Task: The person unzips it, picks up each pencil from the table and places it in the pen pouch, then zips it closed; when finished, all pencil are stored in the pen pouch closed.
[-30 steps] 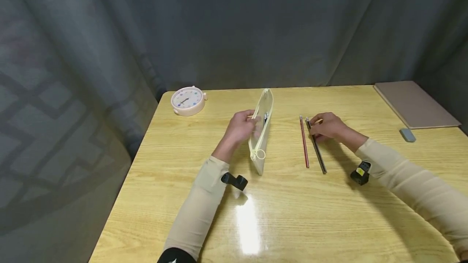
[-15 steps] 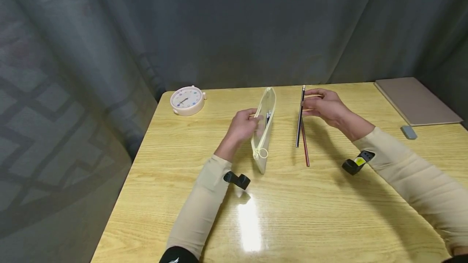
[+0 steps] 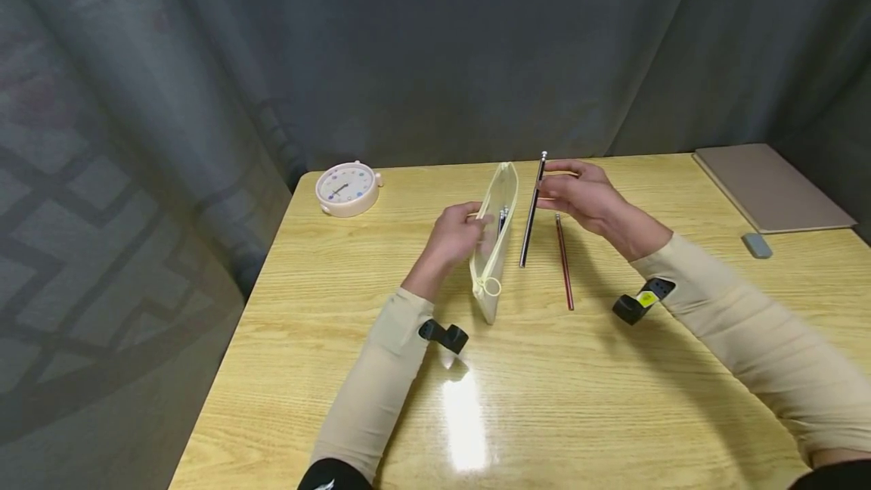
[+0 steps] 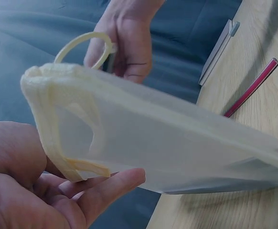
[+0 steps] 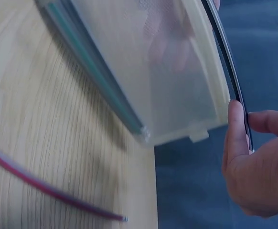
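Observation:
My left hand (image 3: 450,242) grips one side of a translucent pencil pouch (image 4: 153,138) with pale yellow edging and a ring zipper pull (image 3: 493,287). The pouch stands on edge, its zipper side gaping upward. Through its wall, the right wrist view shows dark and green pencils (image 5: 91,67) lying along the bottom. Just right of the pouch, my right hand (image 3: 581,195) pinches a black pencil (image 3: 533,218) near its upper end, held steeply tilted above the table. A red pencil (image 3: 564,263) lies on the table below and right of it.
A pink-rimmed round clock (image 3: 348,189) sits at the table's back left. At the right lie a brownish hardcover notebook (image 3: 772,189) and a small grey eraser-like block (image 3: 757,246). Grey curtains (image 3: 463,51) hang behind the wooden table (image 3: 354,301).
My right hand has lifted the black pencil off the table and carried it left, across the red pencil, to beside the pouch. The left hand and pouch have barely shifted.

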`<state>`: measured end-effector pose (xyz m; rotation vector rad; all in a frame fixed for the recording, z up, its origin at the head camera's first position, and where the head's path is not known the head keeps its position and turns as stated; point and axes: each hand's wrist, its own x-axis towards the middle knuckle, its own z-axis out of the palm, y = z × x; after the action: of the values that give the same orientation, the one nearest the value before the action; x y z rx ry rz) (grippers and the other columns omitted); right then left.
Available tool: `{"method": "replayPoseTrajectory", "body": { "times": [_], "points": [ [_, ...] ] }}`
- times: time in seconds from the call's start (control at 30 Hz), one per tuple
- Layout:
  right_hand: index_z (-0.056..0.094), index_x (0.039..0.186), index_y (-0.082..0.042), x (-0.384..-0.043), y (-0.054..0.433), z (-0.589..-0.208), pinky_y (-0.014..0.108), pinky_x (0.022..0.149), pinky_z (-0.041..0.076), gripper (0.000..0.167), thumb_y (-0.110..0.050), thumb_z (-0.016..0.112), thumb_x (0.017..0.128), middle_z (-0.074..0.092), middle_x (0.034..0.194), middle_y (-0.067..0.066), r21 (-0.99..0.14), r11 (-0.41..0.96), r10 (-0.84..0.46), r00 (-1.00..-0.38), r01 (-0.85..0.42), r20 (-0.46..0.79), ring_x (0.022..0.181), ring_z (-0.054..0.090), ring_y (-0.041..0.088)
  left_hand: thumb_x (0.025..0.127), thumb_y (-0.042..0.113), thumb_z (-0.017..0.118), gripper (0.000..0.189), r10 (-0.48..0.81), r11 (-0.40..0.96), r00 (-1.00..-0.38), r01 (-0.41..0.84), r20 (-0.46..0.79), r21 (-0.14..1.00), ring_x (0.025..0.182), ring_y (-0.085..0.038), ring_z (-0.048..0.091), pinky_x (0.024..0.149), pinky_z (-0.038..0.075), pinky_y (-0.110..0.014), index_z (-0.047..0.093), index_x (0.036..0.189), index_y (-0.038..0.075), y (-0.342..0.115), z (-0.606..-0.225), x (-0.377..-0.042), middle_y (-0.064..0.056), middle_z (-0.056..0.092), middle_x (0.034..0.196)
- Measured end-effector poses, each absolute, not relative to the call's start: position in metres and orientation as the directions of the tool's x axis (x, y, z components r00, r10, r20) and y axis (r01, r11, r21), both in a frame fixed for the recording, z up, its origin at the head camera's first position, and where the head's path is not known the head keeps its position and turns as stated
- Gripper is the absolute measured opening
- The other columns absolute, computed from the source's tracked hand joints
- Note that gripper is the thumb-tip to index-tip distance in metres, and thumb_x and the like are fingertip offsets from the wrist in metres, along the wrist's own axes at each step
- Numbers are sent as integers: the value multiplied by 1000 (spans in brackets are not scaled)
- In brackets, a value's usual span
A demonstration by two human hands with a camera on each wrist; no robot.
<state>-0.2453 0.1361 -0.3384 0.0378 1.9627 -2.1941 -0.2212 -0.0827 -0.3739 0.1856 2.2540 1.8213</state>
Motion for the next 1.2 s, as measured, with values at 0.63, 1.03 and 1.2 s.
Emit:
{"method": "replayPoseTrajectory", "body": {
  "times": [0.63,1.03,1.2],
  "points": [
    [47,112,-8,-237,87,-338,19,71,61,25,10,57,98,64,89,0,-979,-187,-27,-996,83,-80,73,69,6,106,10,56,34,222,324,-974,25,-51,946,73,-9,60,60,49,-18,64,137,-1,-80,-375,-224,-21,76,107],
    [49,122,-2,-228,81,-341,21,69,62,33,12,60,95,59,95,4,-997,-76,-17,-1000,22,-21,72,67,6,106,11,55,35,239,321,-969,17,-63,947,70,-10,61,59,50,-20,63,138,-1,-81,-373,-225,-19,75,101],
    [43,135,9,-222,77,-343,22,69,62,45,13,61,94,55,102,11,-1000,0,-37,-999,6,-6,71,68,5,106,11,55,36,223,339,-973,18,-62,941,72,-11,62,61,50,-20,63,139,0,-82,-375,-225,-18,75,101]
  ]
}}
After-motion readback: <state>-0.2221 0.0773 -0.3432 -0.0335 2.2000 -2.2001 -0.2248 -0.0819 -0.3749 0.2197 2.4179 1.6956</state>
